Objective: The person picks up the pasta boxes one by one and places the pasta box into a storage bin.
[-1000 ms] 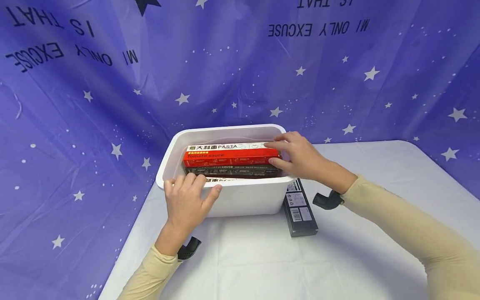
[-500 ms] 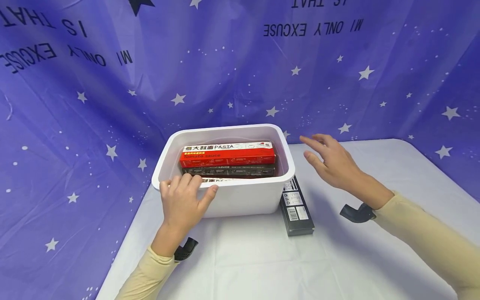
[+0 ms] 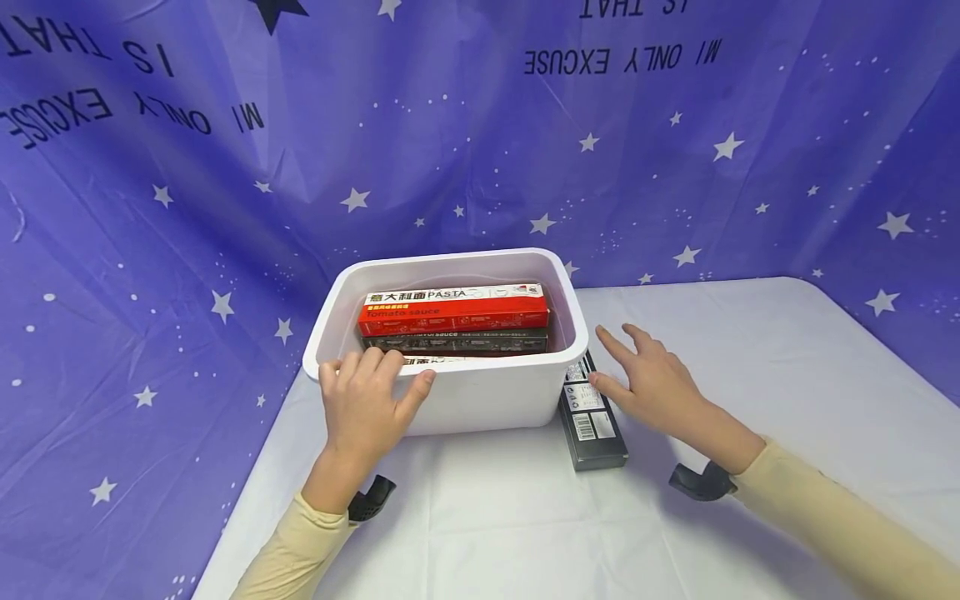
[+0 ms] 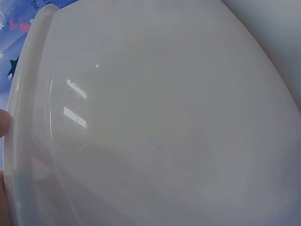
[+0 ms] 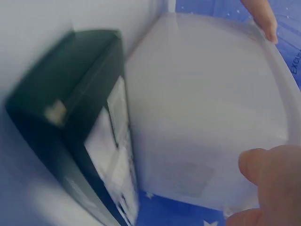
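Note:
A white plastic bin (image 3: 480,400) stands on the table, also filling most of the left wrist view. My left hand (image 3: 363,408) holds its front rim, fingers curled over the edge and thumb along it. Inside lie a red and white pasta box (image 3: 453,310) marked "Tomato sauce", a dark box (image 3: 465,342), and another white-topped box (image 3: 435,361) mostly hidden by the rim. A dark, long box (image 3: 592,425) with white labels leans or lies against the bin's right side. My right hand (image 3: 656,387) hovers open beside it, fingers spread, holding nothing; contact is not visible.
White cloth covers the table (image 3: 510,517). A purple curtain (image 3: 465,150) with stars and lettering hangs behind and at both sides. Black wrist mounts (image 3: 702,482) sit under both wrists.
My right hand has left the red pasta box, moved right out of the bin, then come down toward the dark box outside. The left hand stays on the rim.

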`<state>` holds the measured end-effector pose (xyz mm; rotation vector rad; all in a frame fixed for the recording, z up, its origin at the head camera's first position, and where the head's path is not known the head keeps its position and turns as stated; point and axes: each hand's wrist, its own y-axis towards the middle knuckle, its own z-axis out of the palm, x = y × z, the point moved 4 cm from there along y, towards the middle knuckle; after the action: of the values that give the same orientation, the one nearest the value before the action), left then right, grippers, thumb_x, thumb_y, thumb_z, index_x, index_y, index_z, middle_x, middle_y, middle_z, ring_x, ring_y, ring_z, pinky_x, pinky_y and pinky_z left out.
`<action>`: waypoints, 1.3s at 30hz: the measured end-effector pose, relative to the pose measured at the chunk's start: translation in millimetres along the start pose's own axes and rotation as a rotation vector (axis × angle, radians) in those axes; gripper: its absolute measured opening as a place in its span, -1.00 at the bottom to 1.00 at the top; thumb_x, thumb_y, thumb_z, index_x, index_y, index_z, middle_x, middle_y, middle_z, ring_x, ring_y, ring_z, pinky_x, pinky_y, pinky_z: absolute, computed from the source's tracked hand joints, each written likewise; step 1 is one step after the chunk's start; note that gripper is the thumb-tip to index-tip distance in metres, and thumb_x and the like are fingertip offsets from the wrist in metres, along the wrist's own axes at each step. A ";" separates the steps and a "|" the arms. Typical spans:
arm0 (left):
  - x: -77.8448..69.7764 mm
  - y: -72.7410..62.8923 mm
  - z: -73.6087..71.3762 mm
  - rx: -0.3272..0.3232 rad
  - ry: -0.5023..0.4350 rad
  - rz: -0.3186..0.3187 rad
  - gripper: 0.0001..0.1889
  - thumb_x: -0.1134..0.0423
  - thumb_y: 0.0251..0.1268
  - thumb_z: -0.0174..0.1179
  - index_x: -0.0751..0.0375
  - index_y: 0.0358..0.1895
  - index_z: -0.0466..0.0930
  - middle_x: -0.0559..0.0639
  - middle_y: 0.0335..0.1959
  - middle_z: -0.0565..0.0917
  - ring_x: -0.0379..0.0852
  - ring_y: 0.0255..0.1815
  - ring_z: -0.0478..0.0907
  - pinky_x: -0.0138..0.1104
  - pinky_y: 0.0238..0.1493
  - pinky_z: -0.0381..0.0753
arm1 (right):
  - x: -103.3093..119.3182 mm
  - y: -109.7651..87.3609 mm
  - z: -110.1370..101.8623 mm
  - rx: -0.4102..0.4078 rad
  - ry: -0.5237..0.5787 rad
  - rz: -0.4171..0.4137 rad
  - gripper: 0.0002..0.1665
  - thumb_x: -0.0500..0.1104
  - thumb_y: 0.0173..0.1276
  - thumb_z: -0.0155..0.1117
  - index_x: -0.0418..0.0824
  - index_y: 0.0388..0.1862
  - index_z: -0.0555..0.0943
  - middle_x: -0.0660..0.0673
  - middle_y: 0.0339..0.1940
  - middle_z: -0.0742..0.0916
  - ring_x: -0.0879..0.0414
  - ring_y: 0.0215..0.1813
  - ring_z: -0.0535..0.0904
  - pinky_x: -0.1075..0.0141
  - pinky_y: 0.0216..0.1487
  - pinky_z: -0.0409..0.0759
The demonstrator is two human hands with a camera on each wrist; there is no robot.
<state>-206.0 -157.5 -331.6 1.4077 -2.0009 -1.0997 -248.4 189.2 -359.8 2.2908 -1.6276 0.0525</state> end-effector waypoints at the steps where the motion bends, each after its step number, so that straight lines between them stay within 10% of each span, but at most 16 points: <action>1: 0.2 -0.1 0.0 0.000 0.000 0.000 -0.19 -0.45 0.50 -0.31 0.26 -0.44 0.55 0.19 -0.54 0.58 0.23 -0.49 0.41 0.05 -0.26 0.20 | 0.7 -1.6 5.1 0.010 -0.005 0.006 -0.17 0.21 0.49 0.17 -0.12 0.60 0.27 -0.56 0.47 0.39 -0.57 0.27 0.51 -0.40 0.12 0.51; 19: 0.0 -0.5 -0.6 -0.019 -0.005 0.010 -0.21 -0.43 0.51 -0.29 0.25 -0.47 0.52 0.17 -0.57 0.55 0.20 -0.52 0.39 0.03 -0.28 0.20 | 11.4 -27.2 70.2 0.124 0.018 0.044 -0.13 0.37 0.45 0.09 -0.09 0.55 0.36 -0.64 0.46 0.36 -0.57 0.26 0.53 -0.35 0.00 0.56; 39: 0.9 -0.5 0.0 -0.015 0.000 0.008 -0.20 -0.44 0.50 -0.29 0.24 -0.45 0.55 0.15 -0.56 0.57 0.18 -0.52 0.40 0.04 -0.26 0.21 | -0.7 -30.9 72.6 0.139 -0.007 0.072 -0.15 0.37 0.45 0.08 -0.10 0.53 0.40 -0.63 0.41 0.41 -0.54 0.22 0.55 -0.33 -0.04 0.56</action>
<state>-206.1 -158.4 -332.1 1.3912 -1.9929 -1.1093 -231.6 178.1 -436.1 2.3344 -1.7610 0.1810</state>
